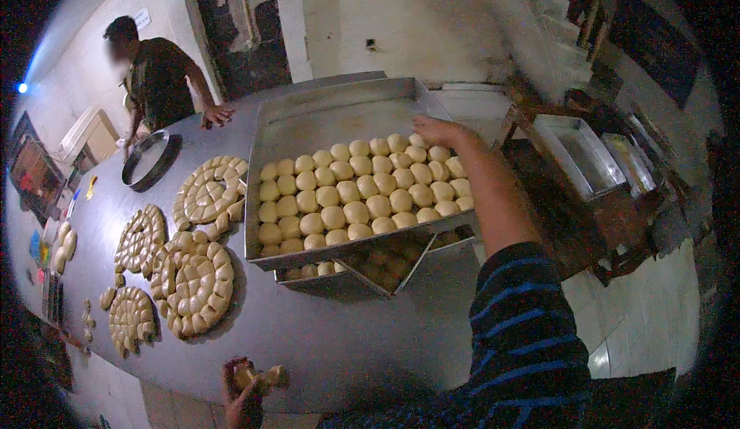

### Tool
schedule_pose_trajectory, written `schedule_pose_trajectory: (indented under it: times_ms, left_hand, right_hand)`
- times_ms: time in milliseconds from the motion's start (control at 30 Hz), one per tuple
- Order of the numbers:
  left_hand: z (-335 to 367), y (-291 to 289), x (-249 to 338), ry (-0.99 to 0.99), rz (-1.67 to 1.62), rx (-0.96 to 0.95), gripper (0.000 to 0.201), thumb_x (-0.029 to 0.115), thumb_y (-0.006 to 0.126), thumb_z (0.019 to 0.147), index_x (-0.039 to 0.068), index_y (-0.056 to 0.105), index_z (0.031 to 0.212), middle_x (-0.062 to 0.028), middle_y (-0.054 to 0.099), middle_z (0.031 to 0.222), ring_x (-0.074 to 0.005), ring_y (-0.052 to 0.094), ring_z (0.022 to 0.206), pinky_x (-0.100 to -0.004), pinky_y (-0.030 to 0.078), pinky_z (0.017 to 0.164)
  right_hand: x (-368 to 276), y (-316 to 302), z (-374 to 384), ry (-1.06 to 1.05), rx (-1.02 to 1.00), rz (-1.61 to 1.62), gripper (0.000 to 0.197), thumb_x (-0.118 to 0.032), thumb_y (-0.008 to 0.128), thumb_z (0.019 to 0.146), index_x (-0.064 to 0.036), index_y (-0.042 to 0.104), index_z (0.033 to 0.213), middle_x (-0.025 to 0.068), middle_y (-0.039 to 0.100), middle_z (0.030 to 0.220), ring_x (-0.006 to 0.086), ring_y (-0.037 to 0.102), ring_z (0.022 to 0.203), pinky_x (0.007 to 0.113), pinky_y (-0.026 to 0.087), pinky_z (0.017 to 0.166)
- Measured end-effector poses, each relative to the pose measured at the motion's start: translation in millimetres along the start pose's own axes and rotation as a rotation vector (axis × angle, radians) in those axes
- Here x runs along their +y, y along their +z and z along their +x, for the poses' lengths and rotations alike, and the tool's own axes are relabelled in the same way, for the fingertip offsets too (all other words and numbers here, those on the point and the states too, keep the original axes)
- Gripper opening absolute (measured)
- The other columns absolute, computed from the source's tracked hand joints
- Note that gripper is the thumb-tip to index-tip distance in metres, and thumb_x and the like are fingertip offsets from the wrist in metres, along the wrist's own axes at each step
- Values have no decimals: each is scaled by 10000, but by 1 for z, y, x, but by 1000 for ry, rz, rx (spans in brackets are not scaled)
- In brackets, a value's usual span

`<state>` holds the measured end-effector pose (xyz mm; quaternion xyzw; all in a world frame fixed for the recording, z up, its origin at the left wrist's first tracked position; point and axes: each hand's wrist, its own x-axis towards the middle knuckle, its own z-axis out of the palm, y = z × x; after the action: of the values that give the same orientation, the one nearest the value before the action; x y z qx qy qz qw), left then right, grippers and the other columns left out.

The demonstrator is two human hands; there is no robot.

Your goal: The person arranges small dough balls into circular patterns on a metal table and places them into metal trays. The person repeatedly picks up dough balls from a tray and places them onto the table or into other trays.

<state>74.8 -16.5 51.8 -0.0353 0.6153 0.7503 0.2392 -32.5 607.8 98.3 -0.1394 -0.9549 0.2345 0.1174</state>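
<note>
Head view showed the right hand [435, 130] stretched out over the far right corner of a large square metal tray [308, 117], its grip closed around one pale dough ball [420, 140] at the end of the back row. That ball sat touching its neighbours among the rows of dough balls [354, 190] that filled the near half of the tray, while the far half lay bare. The striped sleeve [516, 329] of that arm rose from the lower edge. A second tray [385, 263] of dough balls lay beneath the first, turned at an angle. The left hand [243, 394] sat low at the near edge of the bench [324, 336], its grip clenched on a small lump of dough [266, 376], well apart from the trays. Left of the trays, round clusters of dough pieces [196, 279] rested on the bench beside an empty round pan [148, 159]. Another person [158, 82] leaned a hand on the far end.
</note>
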Motion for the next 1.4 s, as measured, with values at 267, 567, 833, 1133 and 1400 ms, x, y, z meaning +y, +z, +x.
schedule_pose_trajectory:
  times_ms: [267, 567, 833, 1133, 1400]
  left_hand:
    - [5, 45, 23, 133, -57, -310, 311, 47, 604, 748, 48, 480, 1033, -85, 525, 952, -185, 522, 889, -292, 443, 740]
    - [64, -52, 27, 372, 312, -237, 247, 181, 508, 860, 54, 464, 1067, -87, 535, 950, -201, 555, 839, -310, 461, 734]
    - [68, -106, -6, 21, 21, -380, 156, 106, 585, 815, 113, 441, 875, 12, 452, 800, -82, 420, 673, -201, 329, 562]
    - [57, -99, 11, 8, 155, -415, 397, 65, 540, 821, 19, 400, 1190, -114, 476, 1121, -205, 486, 1017, -329, 384, 917]
    - [77, -69, 3, -4, -78, -263, 140, 67, 556, 819, 96, 419, 813, -25, 457, 840, -133, 470, 778, -280, 427, 724]
  right_hand:
    - [-228, 16, -166, -267, 57, 538, 411, -286, 539, 847, -63, 474, 1186, 114, 560, 1078, 219, 548, 975, 341, 409, 877]
    - [-229, 197, -378, 147, -224, 591, 381, -210, 539, 852, -51, 484, 1194, 122, 517, 1166, 241, 484, 1078, 345, 400, 894]
    - [-208, 224, -313, 371, 396, -302, 363, -322, 526, 826, -46, 496, 1060, 195, 479, 1093, 355, 440, 1026, 535, 312, 878]
    - [-159, 222, -321, 446, 540, -443, 175, -183, 604, 754, -42, 534, 832, 150, 525, 929, 307, 485, 918, 467, 374, 818]
    - [-141, 186, -351, 436, 369, -313, 217, -155, 621, 721, -36, 537, 880, 157, 520, 961, 305, 482, 926, 442, 384, 818]
